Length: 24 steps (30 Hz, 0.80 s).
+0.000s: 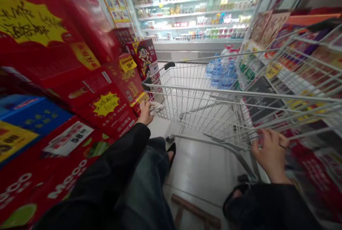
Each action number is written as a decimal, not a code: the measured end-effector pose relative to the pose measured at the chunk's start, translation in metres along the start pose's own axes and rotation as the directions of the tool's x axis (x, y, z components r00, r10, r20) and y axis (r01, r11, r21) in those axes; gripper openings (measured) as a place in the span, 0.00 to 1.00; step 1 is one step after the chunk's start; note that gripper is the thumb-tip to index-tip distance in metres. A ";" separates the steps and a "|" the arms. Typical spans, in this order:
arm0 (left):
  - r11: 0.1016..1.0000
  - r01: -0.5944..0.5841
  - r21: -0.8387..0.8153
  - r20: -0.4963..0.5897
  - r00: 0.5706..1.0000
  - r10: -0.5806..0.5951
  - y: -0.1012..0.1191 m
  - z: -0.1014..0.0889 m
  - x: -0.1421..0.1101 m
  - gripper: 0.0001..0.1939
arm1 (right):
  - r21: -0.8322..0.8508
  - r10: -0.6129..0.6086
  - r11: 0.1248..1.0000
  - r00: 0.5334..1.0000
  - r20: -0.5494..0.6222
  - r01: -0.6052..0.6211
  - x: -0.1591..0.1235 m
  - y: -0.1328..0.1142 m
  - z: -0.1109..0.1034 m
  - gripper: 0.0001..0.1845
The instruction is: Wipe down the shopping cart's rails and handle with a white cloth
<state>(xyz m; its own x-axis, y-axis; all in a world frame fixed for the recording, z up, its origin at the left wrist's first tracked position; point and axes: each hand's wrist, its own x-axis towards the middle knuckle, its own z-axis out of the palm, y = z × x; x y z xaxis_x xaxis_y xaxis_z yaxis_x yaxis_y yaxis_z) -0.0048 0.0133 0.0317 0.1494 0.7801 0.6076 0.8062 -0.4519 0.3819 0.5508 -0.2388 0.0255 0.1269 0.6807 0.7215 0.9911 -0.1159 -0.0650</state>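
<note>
A wire shopping cart (203,91) stands sideways in front of me, its basket showing nothing inside. My left hand (145,114) is closed around a crumpled whitish cloth (157,107), close against the cart's wire side on the left. On the right, my right hand (271,153) has its fingers curled over the cart's wire frame, a dark ring on one finger. Something reddish shows by its thumb, too small to name.
Stacked red boxes (98,91) line the left side. Packaged goods (301,55) fill the right, with bottled water (224,73) on the floor beyond the cart. A lit refrigerated case (197,46) spans the back. A brown wooden stool (196,207) sits between my feet.
</note>
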 end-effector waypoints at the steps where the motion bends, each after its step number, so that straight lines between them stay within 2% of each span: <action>1: 1.000 0.006 -0.006 -0.075 0.997 -0.007 0.001 -0.004 0.009 0.24 | 0.002 -0.002 1.000 1.000 -0.003 0.002 0.000 0.000 -0.001 0.21; 3: 1.000 0.021 -0.021 -0.238 0.971 -0.026 0.004 -0.012 0.029 0.25 | -0.003 -0.008 1.000 1.000 -0.012 0.008 0.001 -0.002 -0.002 0.21; 5: 0.998 0.028 -0.053 -0.392 0.919 -0.046 0.005 -0.017 0.046 0.26 | -0.011 -0.008 1.000 1.000 -0.022 0.008 0.001 -0.003 -0.003 0.20; 7: 0.994 0.026 -0.101 -0.455 0.888 -0.070 0.005 -0.019 0.053 0.27 | -0.014 -0.001 1.000 1.000 -0.026 0.000 0.002 -0.004 -0.003 0.20; 9: 0.987 0.052 -0.151 -0.373 0.922 -0.106 0.004 -0.014 0.045 0.27 | -0.012 0.005 1.000 1.000 -0.027 -0.005 0.002 -0.005 -0.003 0.20; 12: 0.977 0.114 -0.180 -0.132 0.982 -0.139 0.001 0.002 0.013 0.23 | -0.014 0.004 1.000 1.000 -0.030 -0.005 0.002 -0.006 -0.002 0.20; 15: 0.972 0.120 -0.201 0.024 0.993 -0.118 0.001 0.017 -0.015 0.18 | -0.021 0.013 1.000 0.999 -0.034 -0.014 0.002 -0.007 -0.001 0.20; 17: 0.970 0.117 -0.213 0.057 0.993 -0.107 0.002 0.021 -0.021 0.16 | -0.025 0.019 0.999 0.999 -0.037 -0.020 0.002 -0.007 -0.001 0.19; 19: 0.970 0.111 -0.217 0.015 0.994 -0.111 0.004 0.016 -0.016 0.16 | -0.026 0.014 1.000 0.999 -0.040 -0.016 0.002 -0.007 -0.001 0.19; 21: 0.971 0.107 -0.215 -0.082 0.988 -0.127 0.010 0.003 -0.001 0.18 | -0.028 -0.002 1.000 0.999 -0.039 0.001 0.002 -0.006 -0.001 0.19; 23: 0.972 0.069 -0.223 -0.278 0.952 -0.131 0.020 -0.016 0.022 0.21 | -0.030 -0.015 0.999 0.999 -0.032 0.014 0.002 -0.005 -0.001 0.20; 24: 0.975 0.026 -0.222 -0.393 0.912 -0.114 0.026 -0.026 0.035 0.22 | -0.027 -0.014 1.000 0.999 -0.029 0.014 0.001 -0.005 -0.001 0.20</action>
<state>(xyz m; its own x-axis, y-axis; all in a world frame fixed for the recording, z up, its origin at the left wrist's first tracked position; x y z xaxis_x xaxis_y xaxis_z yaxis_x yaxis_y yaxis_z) 0.0066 0.0169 0.0810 -0.1811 0.5931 0.7845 0.6624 -0.5161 0.5431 0.5460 -0.2381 0.0276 0.1115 0.6608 0.7422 0.9913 -0.1263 -0.0364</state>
